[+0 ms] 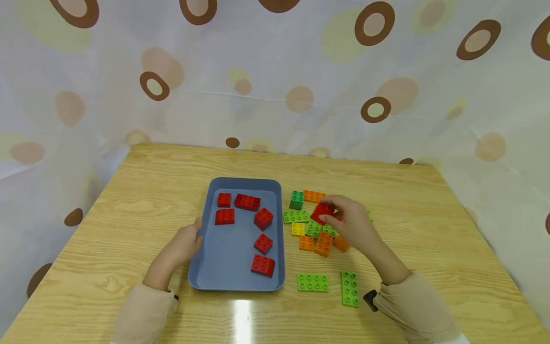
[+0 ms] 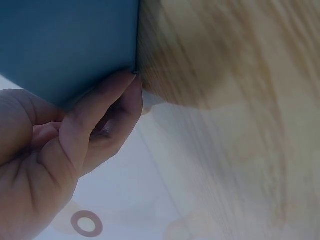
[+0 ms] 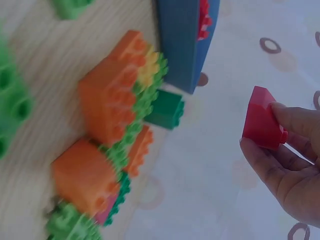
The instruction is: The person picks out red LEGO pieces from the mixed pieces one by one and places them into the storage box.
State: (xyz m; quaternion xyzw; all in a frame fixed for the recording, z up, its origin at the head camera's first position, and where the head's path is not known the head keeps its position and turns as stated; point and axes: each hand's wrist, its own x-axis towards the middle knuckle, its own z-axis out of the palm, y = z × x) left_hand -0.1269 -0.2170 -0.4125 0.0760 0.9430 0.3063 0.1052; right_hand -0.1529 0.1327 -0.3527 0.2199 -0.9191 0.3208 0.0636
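Note:
My right hand [image 1: 355, 220] pinches a red toy brick [image 1: 321, 214] between thumb and fingers, above a group of loose bricks to the right of the tray. In the right wrist view this red brick [image 3: 260, 120] shows a sloped side and is held clear of the other bricks. My left hand [image 1: 185, 244] holds the left edge of a blue-grey tray [image 1: 229, 260]. The left wrist view has its fingers and thumb at the tray wall [image 2: 75, 45]. Several red bricks [image 1: 263, 219] lie spread inside the tray.
Beside the tray's right wall are orange bricks [image 1: 323, 244], a yellow brick [image 1: 298, 229], a dark green brick [image 1: 296, 199] and light green bricks [image 1: 295, 217]. Nearer me lie two long light green bricks, one crosswise [image 1: 312, 282] and one lengthwise [image 1: 349, 289]. A patterned curtain [image 1: 275, 86] hangs behind the wooden table [image 1: 142, 191].

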